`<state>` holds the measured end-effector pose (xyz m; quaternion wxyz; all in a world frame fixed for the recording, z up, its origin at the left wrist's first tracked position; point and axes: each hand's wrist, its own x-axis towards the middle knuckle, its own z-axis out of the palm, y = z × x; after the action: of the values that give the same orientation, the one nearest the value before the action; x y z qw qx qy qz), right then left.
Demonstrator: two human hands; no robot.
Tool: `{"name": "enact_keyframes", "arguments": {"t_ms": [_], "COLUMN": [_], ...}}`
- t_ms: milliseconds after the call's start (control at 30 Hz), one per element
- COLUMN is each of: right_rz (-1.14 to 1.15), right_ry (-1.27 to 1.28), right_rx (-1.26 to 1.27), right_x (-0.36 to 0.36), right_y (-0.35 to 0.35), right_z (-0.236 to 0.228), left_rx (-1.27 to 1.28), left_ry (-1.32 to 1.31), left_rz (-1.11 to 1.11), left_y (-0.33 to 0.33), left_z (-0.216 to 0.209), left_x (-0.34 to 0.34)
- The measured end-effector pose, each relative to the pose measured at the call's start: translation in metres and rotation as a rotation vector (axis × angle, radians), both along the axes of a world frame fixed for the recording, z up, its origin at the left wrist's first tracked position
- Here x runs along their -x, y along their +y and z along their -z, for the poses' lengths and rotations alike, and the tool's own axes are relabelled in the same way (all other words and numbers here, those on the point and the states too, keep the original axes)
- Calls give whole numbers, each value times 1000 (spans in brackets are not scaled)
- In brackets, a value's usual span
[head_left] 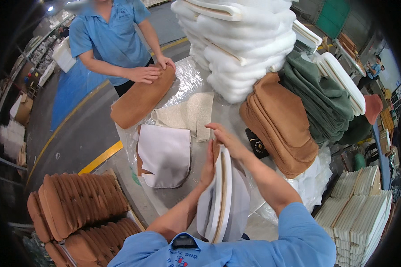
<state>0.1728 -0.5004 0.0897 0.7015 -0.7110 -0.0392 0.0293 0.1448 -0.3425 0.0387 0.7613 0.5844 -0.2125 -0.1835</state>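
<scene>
Upright in front of my body stands a padded cushion (223, 191), white on both sides with a tan layer running along its middle. Pale grey-white fabric (206, 213) hangs around it, and a bit of brown cloth shows at its far end. My left hand (208, 168) grips its left side near the far end. Over the top of that end curls my right hand (227, 141), its thumb side hidden. Left of my hands lies a brown cover (165, 155) with its white lining up. Beyond it is a crumpled cream fabric piece (187, 113).
Across the table a co-worker's hands (153, 73) rest on a brown cushion (142, 98). Tall white padding (249, 49) stands at the back. Brown covers (280, 124) and green covers (318, 98) are piled right. Brown cushions (80, 200) and white pads (356, 213) are stacked at either side.
</scene>
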Motion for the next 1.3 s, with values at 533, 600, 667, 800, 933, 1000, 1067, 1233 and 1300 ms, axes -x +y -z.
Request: {"name": "enact_keyframes", "arguments": {"t_ms": [533,600,667,800,933,1000,1067,1233,1300], "right_rz": [423,490,471,618,669,660,653,639,654], "right_ry": [512,419,264,268,195,214,207,160,197], "right_rx": [-157,-192,-244,-118,-333,-341,-342,-406,-393], "right_x": [219,235,238,252,252,251,247,244,241], "right_y": [-148,-134,-104,-71,-67,-64,-63,-69,-69], "right_z": [-38,-29,-17,37,42,44,43,44,48], "left_rx": [-22,-52,-99,-197,-187,-162,-168,-58,-1], "left_ry": [785,436,280,190,133,131,150,279,345], "left_rz": [-203,-267,-331,-456,-553,-566,-581,-555,-551], "left_y": [183,194,210,206,202,205,206,206,211], "left_z": [4,-26,-37,-13,-2,1,6,18,19], "left_x": [182,161,151,147,157,159,157,146,148]}}
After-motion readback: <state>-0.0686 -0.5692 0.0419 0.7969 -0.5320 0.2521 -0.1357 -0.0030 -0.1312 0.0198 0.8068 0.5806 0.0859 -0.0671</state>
